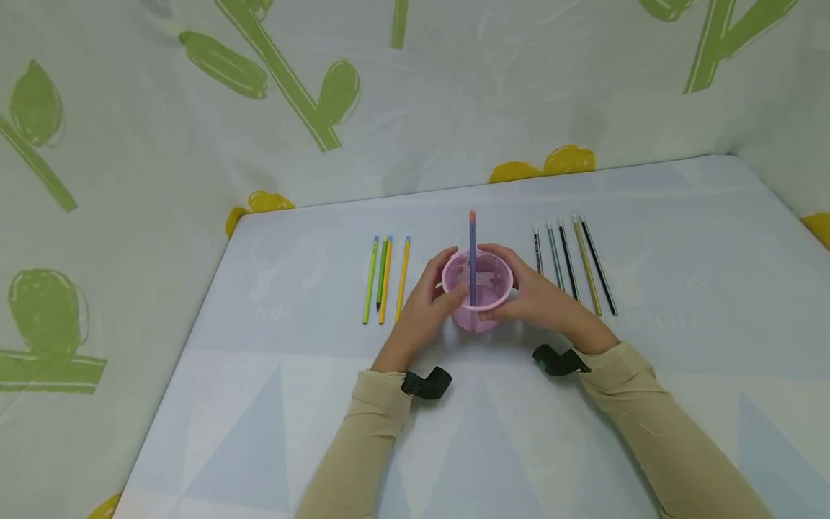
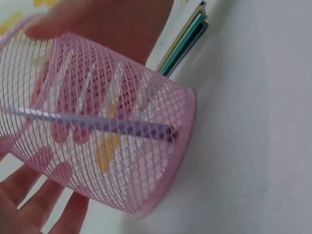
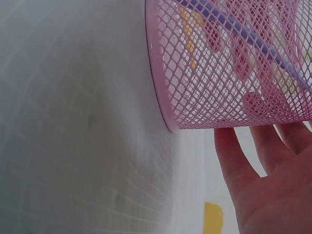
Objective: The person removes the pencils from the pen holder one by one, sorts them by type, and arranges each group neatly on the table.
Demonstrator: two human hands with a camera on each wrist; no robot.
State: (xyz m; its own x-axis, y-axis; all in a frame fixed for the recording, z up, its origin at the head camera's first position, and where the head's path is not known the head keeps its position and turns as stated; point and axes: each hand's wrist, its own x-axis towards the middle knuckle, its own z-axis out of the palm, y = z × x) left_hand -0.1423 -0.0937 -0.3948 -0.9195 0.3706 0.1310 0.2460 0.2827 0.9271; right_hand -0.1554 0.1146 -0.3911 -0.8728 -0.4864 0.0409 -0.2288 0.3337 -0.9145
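Note:
A pink mesh pencil cup [image 1: 496,277] stands on the table, held from both sides. My left hand [image 1: 424,299] grips its left side with the thumb at the near rim. On the right side, my right hand [image 1: 534,295] holds the cup, thumb near the front and fingers around the back. One purple-blue pencil [image 1: 472,259] with an orange end stands inside, rising above the rim. Through the mesh in the left wrist view, the pencil's lower end [image 2: 163,131] shows near the cup's base. The right wrist view shows fingers [image 3: 229,148] against the mesh.
Left of the cup lie several green and yellow pencils [image 1: 371,281]. Several dark, teal and gold pencils [image 1: 586,267] lie to its right, partly behind the right hand. The pale patterned table [image 1: 259,404] meets a leaf-print wall covering [image 1: 441,108] at the back.

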